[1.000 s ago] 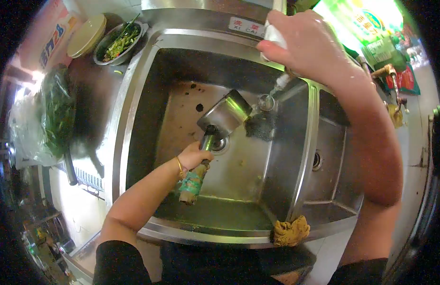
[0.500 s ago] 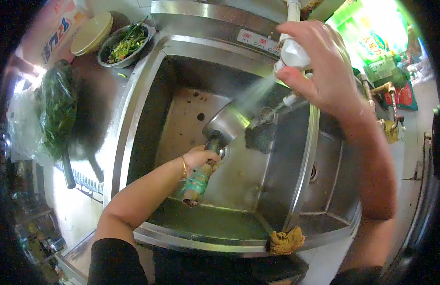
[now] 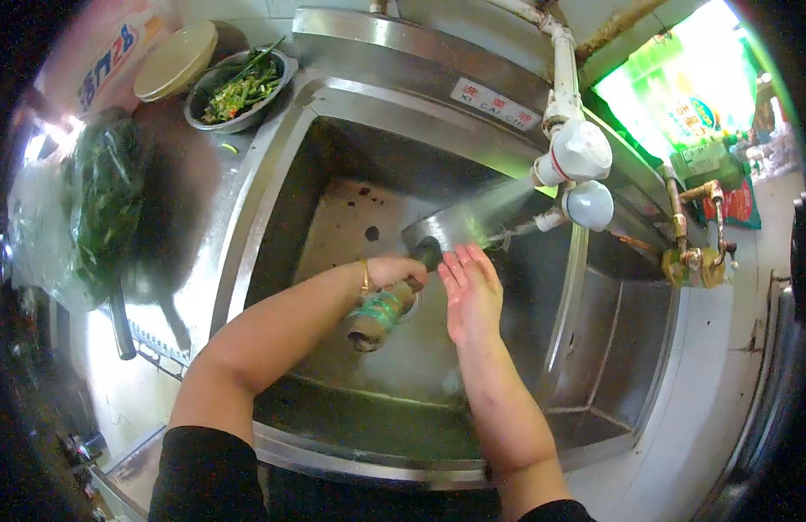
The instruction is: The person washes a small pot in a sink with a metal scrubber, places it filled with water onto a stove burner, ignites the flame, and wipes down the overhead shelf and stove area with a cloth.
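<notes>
Water sprays from the tap onto the tool, whose handle the left hand clasps, while the right hand, fingers extended, is near the blade.

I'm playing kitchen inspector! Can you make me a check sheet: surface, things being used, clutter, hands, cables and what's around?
Surface: metal sink, wet-looking, dark bits on its floor.
Things in use: metal-headed tool with taped handle; upper white tap spraying water toward it.
Clutter: bowl of cut greens, pale round dishes, bagged greens at left.
Hands: left hand grips the handle; right hand open beside the tool, touch unclear.
Cables: nothing seen.
Surroundings: lower white tap, green packet, rusty pipes at right.
</notes>
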`<state>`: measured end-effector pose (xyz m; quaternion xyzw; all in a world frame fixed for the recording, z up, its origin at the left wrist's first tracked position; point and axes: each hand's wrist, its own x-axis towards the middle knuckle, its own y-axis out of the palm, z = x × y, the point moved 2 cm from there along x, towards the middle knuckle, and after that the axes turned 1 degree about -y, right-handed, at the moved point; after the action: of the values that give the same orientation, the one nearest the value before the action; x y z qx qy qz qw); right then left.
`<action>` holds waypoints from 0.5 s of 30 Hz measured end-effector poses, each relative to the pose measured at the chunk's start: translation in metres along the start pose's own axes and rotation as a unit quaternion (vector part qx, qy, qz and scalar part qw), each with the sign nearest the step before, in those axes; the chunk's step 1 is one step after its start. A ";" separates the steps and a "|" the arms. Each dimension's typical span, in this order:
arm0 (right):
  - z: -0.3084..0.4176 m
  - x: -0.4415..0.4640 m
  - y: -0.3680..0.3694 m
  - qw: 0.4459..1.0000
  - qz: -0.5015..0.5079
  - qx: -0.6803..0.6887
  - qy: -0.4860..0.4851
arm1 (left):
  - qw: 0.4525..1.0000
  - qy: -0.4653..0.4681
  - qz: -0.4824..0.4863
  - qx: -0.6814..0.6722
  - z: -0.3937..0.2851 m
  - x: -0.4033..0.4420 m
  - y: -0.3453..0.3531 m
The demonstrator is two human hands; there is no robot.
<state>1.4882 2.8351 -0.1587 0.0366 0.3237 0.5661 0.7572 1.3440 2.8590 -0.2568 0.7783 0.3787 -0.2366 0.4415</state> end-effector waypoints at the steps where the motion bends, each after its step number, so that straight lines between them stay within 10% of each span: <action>1: -0.002 0.004 -0.004 0.999 0.014 -0.041 -0.005 | 1.000 -0.008 0.009 0.009 0.004 -0.002 -0.003; 8: -0.047 0.110 -0.157 0.746 -0.147 -0.555 -0.338 | 0.997 0.042 0.017 0.064 0.004 -0.033 -0.019; 11: -0.074 0.130 -0.160 0.555 -0.105 -0.756 -0.331 | 0.999 0.031 0.020 -0.030 -0.006 -0.054 -0.008; 15: -0.093 0.079 -0.157 0.513 0.027 -0.852 -0.101 | 0.955 0.019 0.090 -0.281 0.002 -0.067 0.011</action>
<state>1.5813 2.8204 -0.3336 -0.5606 -0.3932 0.5831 0.4373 1.3127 2.8284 -0.2053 0.6580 0.3664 -0.0652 0.6546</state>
